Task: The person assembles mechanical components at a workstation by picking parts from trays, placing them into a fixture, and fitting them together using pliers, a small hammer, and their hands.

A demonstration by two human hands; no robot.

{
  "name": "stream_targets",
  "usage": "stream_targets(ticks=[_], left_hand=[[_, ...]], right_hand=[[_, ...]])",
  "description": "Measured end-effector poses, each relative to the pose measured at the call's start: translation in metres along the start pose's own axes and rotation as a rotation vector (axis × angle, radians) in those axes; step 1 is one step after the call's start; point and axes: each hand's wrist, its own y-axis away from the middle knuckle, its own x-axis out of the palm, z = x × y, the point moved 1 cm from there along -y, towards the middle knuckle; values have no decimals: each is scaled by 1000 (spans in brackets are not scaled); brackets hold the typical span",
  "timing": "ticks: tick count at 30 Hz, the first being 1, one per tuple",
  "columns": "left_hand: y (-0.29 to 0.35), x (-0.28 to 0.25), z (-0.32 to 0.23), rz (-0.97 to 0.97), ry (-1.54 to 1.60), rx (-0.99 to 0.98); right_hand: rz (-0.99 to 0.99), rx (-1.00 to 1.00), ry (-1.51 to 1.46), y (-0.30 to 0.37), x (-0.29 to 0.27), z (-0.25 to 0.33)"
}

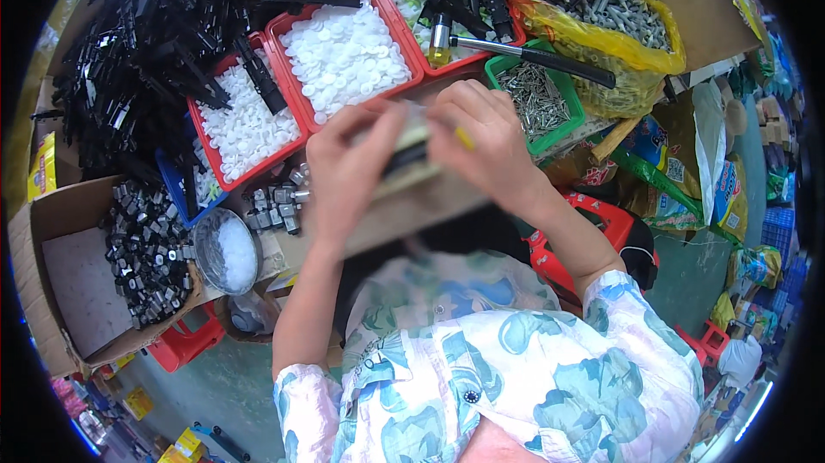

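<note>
My left hand (348,158) and my right hand (481,132) are raised close together above the near edge of the bench. The fingers of both are curled inward and smeared by motion. Between them is a blurred dark strip (406,156) with pale edges, too unclear to name. A small yellow bit (465,137) shows at the right fingers. Just beyond the hands sits a red tray of white plastic discs (348,59). A green tray of metal screws (534,98) lies beside my right hand, and a hammer (550,59) rests across its far side.
Black plastic parts (129,59) are heaped at the far left. Another red tray holds small white pieces (249,124). At left are a bowl of white paste (228,250) and a cardboard box of small metal-and-black parts (146,257). A yellow bag of metal pins (619,51) stands at right.
</note>
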Motion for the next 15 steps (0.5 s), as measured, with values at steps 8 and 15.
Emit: stream_targets(ticks=[8,15], left_hand=[[5,-20,14,250,382,-383],[13,-25,26,185,373,-374]], right_hand=[[183,347,-620,-7,-7,-8],[192,282,-601,-3,3,-7]])
